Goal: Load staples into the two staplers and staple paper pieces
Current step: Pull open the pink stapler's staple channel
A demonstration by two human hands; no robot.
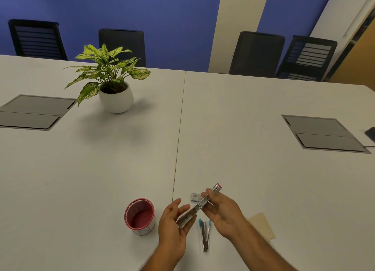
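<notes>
The person has the first stapler (199, 204) up off the table (263, 169), swung open between both hands. The left hand (174, 222) cradles the silver base end with its fingers curled loosely round it, and the right hand (221, 212) pinches the upper part near the hinge, with the red-tipped end poking out past the fingertips. So this looks like the loading step, magazine exposed and no strip in yet as far as anyone could tell.

What could go sideways from here: the spring pusher on these things snaps back, so if the right-hand pinch slips the top could clap shut on a finger. A staple strip is brittle too, and forcing it in crooked would likely break it or jam the channel. The left-hand grip also looks pretty light, so a hard push could knock the base out of the palm.

The second stapler (205, 236), the one with blue tips, lies open on the table just under the hands, untouched. The small staple box (195, 196) sits just behind the held stapler; whether it's open is too small to tell. A tan paper piece (262, 225) lies off to the right. The red cup (139, 217) on the left looks empty inside.
</notes>
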